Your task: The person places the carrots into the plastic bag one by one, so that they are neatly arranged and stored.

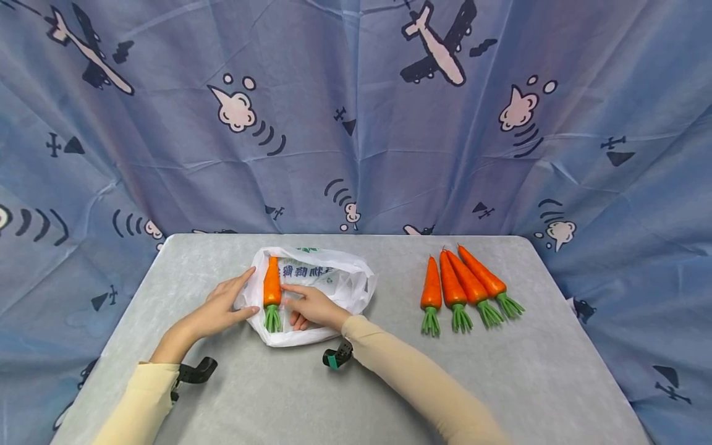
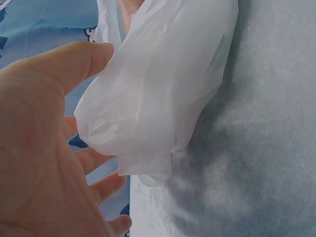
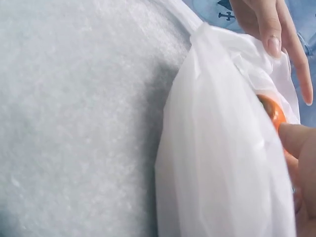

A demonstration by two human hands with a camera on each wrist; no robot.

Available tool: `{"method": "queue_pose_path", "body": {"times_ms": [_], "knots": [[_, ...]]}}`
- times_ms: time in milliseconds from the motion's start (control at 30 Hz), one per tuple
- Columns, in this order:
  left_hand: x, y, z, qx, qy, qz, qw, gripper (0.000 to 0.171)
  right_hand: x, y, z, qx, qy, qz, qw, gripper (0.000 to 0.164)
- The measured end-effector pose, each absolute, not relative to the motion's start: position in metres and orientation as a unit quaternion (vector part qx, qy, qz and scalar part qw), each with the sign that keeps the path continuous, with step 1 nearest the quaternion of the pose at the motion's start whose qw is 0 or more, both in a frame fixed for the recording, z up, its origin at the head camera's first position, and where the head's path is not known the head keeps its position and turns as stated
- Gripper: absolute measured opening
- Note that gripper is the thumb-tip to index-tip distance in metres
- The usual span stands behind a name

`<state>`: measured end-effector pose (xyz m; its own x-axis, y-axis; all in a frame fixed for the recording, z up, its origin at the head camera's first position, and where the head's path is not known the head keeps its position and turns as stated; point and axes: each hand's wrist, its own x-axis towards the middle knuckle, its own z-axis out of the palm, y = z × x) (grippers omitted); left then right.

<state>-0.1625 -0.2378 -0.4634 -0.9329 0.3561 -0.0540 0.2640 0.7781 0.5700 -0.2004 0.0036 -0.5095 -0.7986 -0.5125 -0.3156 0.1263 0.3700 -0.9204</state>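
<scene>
- A person works at a pale grey table (image 1: pixel 250 398), both hands at a white plastic bag (image 1: pixel 300 338) whose mouth gapes upward on the left half of the surface.
- A carrot (image 1: pixel 272 287) lies inside the bag along its left wall, narrow end toward the table's far edge, green top toward the person.
- The left hand (image 1: pixel 219 306) steadies the bag's left side, its grip loose: the thumb touches the plastic near the front rim, while the fingers, held apart from it, reach along the outside.
- The right hand (image 1: pixel 313 307) dips into the bag from the right. Its grip is apart, with index finger and thumb at the carrot's right side rather than wrapped round it; the other fingers are bent beneath the palm. Seen from the right wrist, the thumb meets the orange flesh behind the bag's white wall.
- Blue characters and green print show on the bag.
- Four carrots (image 1: pixel 469 282) fan out on the table to the right, well apart from the bag, green tops toward the person.
- Cream sleeves (image 1: pixel 406 378) cover both forearms, and a black device (image 1: pixel 199 371) sits at the left wrist, another at the right.
- Behind hangs a blue curtain (image 1: pixel 311 105) printed with airplanes and puffs of cloud.
</scene>
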Motion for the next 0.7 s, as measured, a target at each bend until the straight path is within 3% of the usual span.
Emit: {"method": "queue_pose_path", "body": {"times_ms": [233,700], "knots": [[-0.1623,-0.238,-0.4632,0.163,0.94,0.29,0.078,0.084,-0.2022,0.0018,-0.512,-0.13,0.787,-0.531,0.286,0.05],[-0.1634,-0.2382,-0.4637,0.159,0.941,0.287,0.081,0.084,-0.2002,0.0034,-0.5072,-0.164,0.803,-0.503,0.273,0.069]]}}
